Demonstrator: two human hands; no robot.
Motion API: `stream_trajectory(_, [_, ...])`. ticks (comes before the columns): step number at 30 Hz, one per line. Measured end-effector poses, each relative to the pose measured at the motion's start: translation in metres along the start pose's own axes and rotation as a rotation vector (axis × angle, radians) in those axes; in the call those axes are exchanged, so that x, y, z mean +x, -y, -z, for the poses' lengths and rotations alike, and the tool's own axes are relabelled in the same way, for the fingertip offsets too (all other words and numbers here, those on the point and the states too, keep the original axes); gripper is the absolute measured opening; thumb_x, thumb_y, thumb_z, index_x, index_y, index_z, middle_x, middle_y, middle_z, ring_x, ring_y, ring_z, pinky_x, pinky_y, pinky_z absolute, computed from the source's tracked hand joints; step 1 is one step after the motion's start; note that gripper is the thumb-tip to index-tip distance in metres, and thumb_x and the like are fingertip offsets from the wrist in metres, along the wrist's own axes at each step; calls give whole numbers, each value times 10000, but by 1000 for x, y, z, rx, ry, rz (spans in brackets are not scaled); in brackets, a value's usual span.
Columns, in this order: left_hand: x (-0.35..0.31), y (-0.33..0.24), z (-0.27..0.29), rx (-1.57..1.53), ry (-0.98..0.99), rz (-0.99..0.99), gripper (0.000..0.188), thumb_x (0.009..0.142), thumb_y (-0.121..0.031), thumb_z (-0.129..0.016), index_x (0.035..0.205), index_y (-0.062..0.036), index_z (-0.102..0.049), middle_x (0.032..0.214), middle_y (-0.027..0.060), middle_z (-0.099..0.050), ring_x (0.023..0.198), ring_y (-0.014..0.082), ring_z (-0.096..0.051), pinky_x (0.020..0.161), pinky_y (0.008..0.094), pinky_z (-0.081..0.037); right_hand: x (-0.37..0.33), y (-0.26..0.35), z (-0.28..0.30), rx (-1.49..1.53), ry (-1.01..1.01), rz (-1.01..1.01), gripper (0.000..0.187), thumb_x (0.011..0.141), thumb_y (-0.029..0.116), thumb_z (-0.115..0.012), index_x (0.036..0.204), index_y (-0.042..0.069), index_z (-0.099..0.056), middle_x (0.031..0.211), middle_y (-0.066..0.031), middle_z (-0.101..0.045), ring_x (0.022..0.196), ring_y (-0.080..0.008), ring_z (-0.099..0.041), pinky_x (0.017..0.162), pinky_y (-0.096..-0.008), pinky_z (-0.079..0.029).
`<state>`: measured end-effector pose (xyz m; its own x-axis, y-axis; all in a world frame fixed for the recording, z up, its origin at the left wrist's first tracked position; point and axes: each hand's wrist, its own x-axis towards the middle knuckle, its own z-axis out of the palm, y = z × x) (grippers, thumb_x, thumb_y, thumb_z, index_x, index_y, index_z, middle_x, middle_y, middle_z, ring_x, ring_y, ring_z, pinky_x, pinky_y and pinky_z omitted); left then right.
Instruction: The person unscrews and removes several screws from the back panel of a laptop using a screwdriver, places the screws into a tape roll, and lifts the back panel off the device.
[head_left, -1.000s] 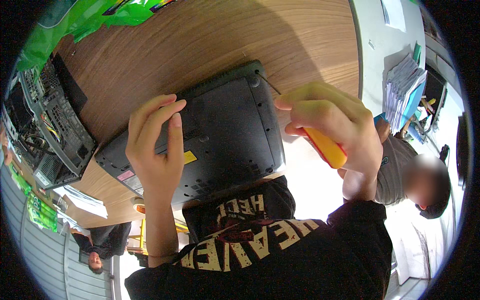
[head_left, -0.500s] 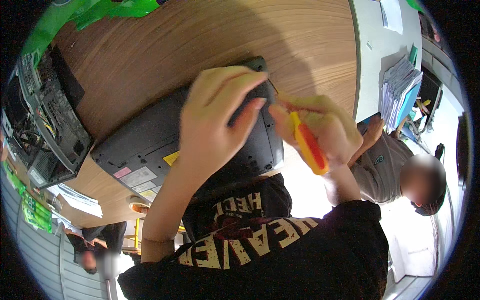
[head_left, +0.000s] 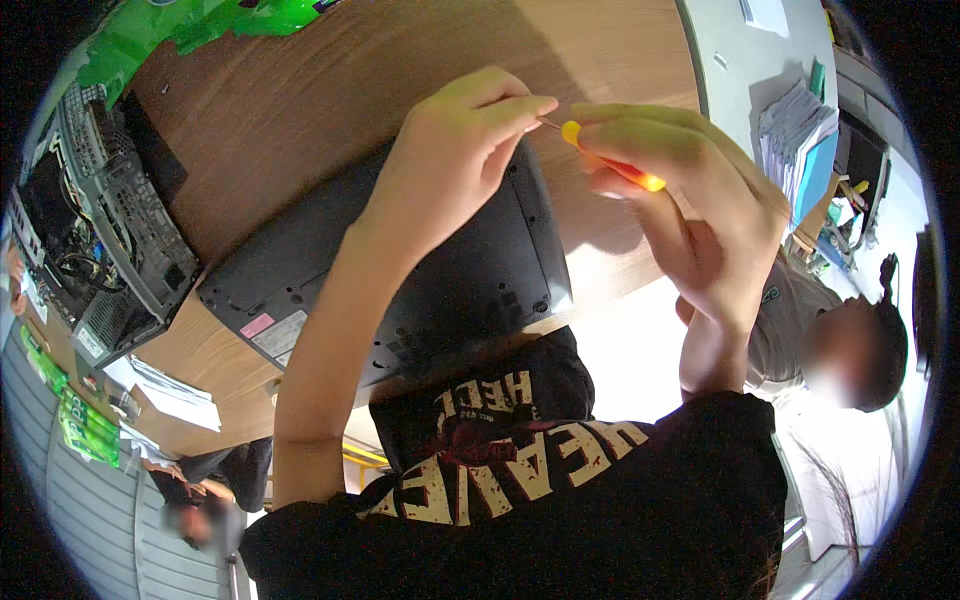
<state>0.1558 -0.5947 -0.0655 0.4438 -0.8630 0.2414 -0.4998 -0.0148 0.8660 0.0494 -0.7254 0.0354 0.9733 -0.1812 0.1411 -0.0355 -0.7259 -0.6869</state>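
A black laptop (head_left: 470, 262) lies upside down on the wooden table, its underside with screw holes and vents facing up. Above its far right corner my right hand (head_left: 712, 185) holds a screwdriver (head_left: 622, 170) with a yellow and red handle, fingers closed round it. The thin shaft points left toward my left hand (head_left: 450, 155). That hand's thumb and fingertips are pinched together at the shaft's tip. Whether they grip the tip or some small part there is too small to tell. Both hands are raised off the laptop.
An opened computer case (head_left: 135, 245) with exposed wires stands left of the laptop. Green plastic packaging (head_left: 215, 28) lies at the far left. At right, a stack of papers (head_left: 790, 150) rests on a pale surface. People sit at the right (head_left: 790, 330) and lower left (head_left: 215, 480).
Both hands have lifted from the laptop toward the far side. My left fingers have closed into a pinch at the screwdriver's tip, and the screwdriver has turned to point left.
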Motion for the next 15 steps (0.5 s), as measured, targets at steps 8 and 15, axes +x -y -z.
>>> stream_trajectory(8, [12,8,11,-28,5,-58,175,724,-112,-685,881,-43,-652,817,86,-642,684,204,-630,592,286,-486,14,24,4,-602,120,-214,258,670,239,-758,719,41,-599,633,-79,-549,535,-189,-556,465,-280,-411])
stream_trajectory(15, [26,11,25,40,74,-150,136,785,-170,-674,851,-52,-688,717,71,-660,580,128,-624,520,248,-462,24,-5,23,-139,107,25,224,815,174,-588,982,31,-549,773,-175,-588,625,-324,-586,523,-359,-461])
